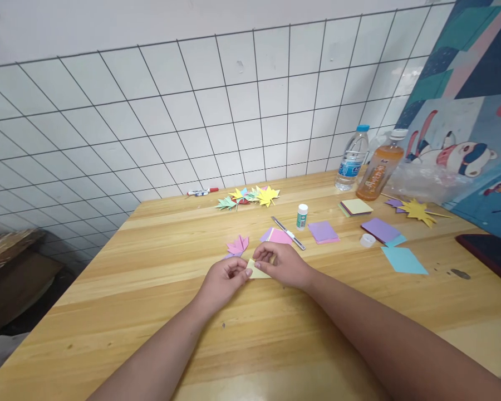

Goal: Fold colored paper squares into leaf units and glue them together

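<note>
A small pale yellow sheet of paper [257, 272] is between my hands, low over the wooden table. My left hand [224, 280] pinches its left corner between thumb and fingers. On the other side my right hand [283, 264] has its thumb and curled fingers closed on the sheet's upper edge. Part of the paper is hidden beneath the right fingers. Just beyond my left hand lies a pink and purple folded paper leaf [237, 245]. Pink and purple paper squares [279, 236] sit past my right hand, with a utility knife [289, 233] across them.
A glue stick [302, 216] stands upright near purple squares [323, 231]. Folded leaves [267, 196] and markers [202, 191] lie along the tiled wall. Rightward are a water bottle [351, 159], an orange drink bottle [380, 167], a tape roll [367, 240], a blue sheet [404, 260] and a dark phone-like object [490, 256].
</note>
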